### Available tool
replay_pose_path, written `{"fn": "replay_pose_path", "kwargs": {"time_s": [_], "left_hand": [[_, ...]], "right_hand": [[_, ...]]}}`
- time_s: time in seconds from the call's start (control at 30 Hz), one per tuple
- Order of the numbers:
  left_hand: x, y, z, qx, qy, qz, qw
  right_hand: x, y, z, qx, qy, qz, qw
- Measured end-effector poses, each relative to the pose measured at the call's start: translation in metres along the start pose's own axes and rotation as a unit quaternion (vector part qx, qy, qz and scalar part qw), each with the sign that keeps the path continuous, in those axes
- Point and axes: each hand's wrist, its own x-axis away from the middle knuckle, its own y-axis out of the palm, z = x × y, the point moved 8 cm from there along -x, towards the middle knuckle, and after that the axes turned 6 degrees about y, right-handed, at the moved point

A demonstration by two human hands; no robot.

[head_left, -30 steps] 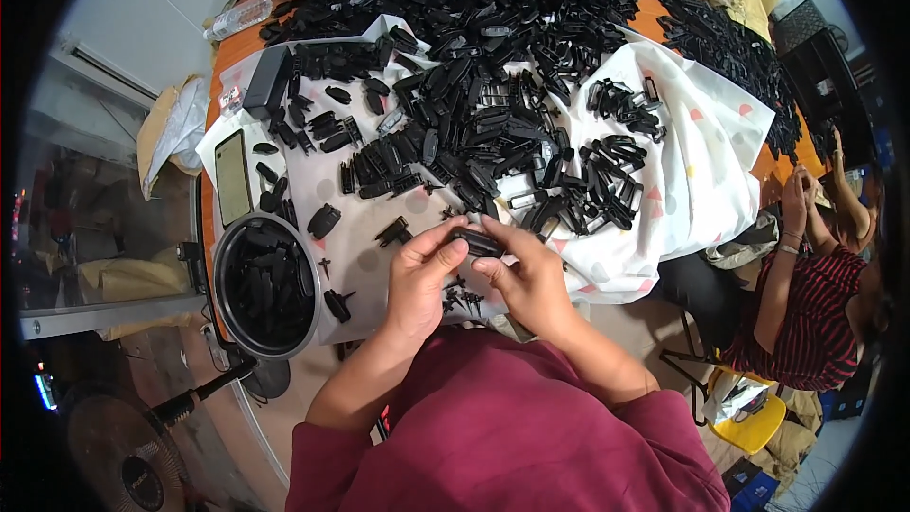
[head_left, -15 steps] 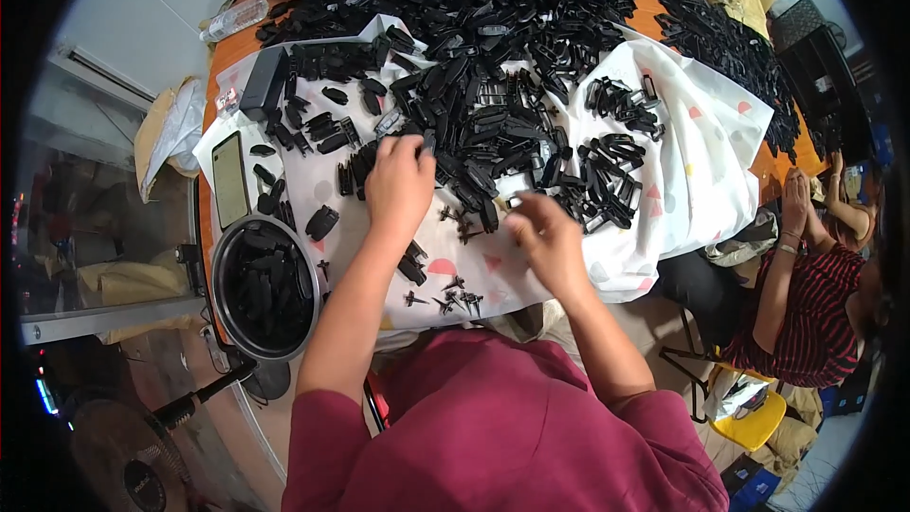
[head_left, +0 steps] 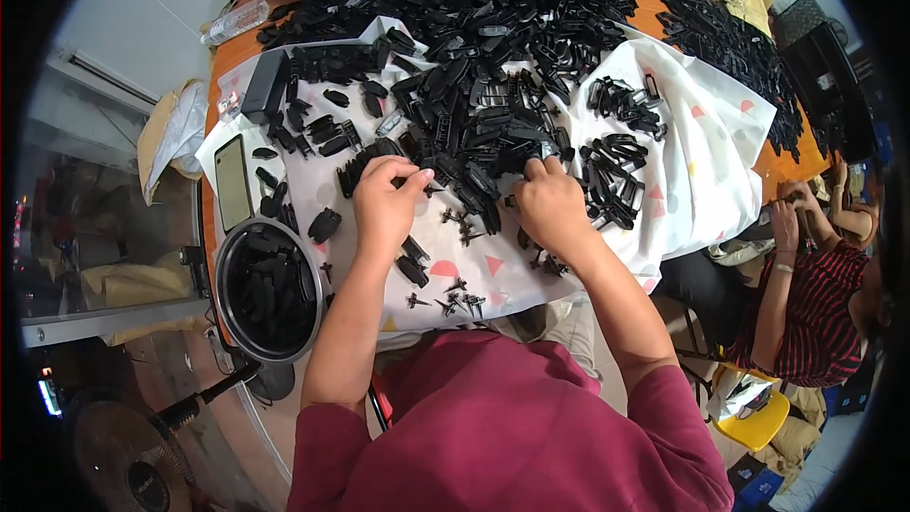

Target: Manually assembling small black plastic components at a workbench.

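Note:
A heap of small black plastic parts (head_left: 474,123) spreads over a white patterned cloth in front of me. At the heap's near left edge my left hand (head_left: 385,204) is closed, thumb and fingertips together at a small dark piece I cannot make out. My right hand (head_left: 550,204) is curled down at the near right edge of the heap; its fingertips and whatever they grip are hidden. Between the hands lie several thin, pronged black pieces (head_left: 460,223). More such pronged pieces (head_left: 457,300) are near the cloth's front edge.
On the left stand a round metal bowl (head_left: 222,275) of black parts, a phone (head_left: 231,182) and a black box (head_left: 265,87). A clear bottle (head_left: 235,21) lies farther back. Another person in a striped shirt (head_left: 810,313) sits at the right. A fan (head_left: 133,465) is lower left.
My right hand has moved up to the heap's edge and curled downward. My left hand has shifted slightly down and left, off the heap, its fingertips now pinched together.

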Motion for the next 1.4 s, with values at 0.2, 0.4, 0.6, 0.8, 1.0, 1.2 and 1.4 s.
{"fn": "replay_pose_path", "kwargs": {"time_s": [0.2,0.4,0.6,0.8,1.0,1.2,1.4], "left_hand": [[0.031,0.012,0.017,0.298,-0.138,-0.118,0.937],[0.040,0.011,0.056,0.370,-0.097,-0.107,0.918],[0.043,0.015,0.056,0.368,-0.120,-0.113,0.915],[0.050,0.017,0.062,0.337,-0.138,-0.163,0.917],[0.053,0.017,0.063,0.369,-0.151,-0.140,0.907],[0.055,0.015,0.065,0.376,-0.121,-0.147,0.907],[0.057,0.013,0.062,0.354,-0.124,-0.145,0.916]], "right_hand": [[0.008,-0.049,-0.006,-0.465,0.059,0.030,0.883],[0.017,-0.086,-0.024,-0.493,-0.049,0.166,0.853],[0.027,-0.069,-0.022,-0.546,0.003,0.101,0.831],[0.026,-0.087,-0.022,-0.488,-0.020,0.150,0.859],[0.034,-0.095,-0.030,-0.400,-0.108,0.193,0.889],[0.036,-0.087,-0.021,-0.433,-0.065,0.184,0.880],[0.036,-0.094,-0.022,-0.526,-0.071,0.120,0.839]]}}
